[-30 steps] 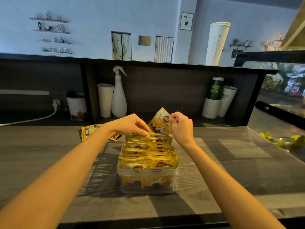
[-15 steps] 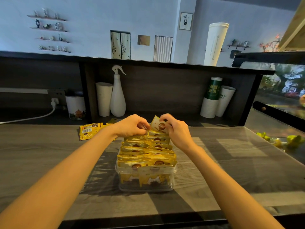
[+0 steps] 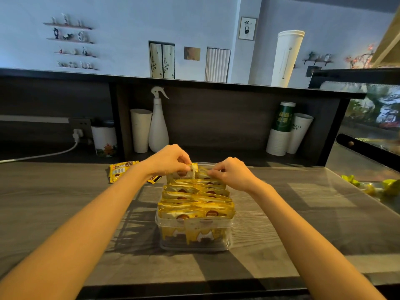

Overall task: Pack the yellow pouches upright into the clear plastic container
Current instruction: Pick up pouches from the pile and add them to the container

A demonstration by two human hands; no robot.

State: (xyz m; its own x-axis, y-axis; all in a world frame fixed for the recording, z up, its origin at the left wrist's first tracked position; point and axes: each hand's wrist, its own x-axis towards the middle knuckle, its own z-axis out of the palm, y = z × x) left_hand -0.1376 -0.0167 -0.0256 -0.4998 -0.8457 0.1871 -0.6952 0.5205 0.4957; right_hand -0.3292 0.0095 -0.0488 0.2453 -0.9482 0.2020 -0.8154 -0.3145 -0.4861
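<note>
1. The clear container (image 3: pixel 229 241) stands mid-table (image 3: pixel 65 202), its long side running away from the person. It is packed with upright yellow pouches (image 3: pixel 194 200) whose tops rise above the rim.
2. At the container's far end, the left grip (image 3: pixel 171 159) pinches the top edge of the rearmost pouch (image 3: pixel 191 169). The right grip (image 3: pixel 233 174), fingers curled, pinches that pouch's right side.
3. Wood surface shows on both sides of the container and forward to the table's near edge.
4. Loose pouches (image 3: pixel 121 171) lie flat beside the left wrist, near the back edge, and a spray bottle (image 3: pixel 158 126) stands beyond.
</note>
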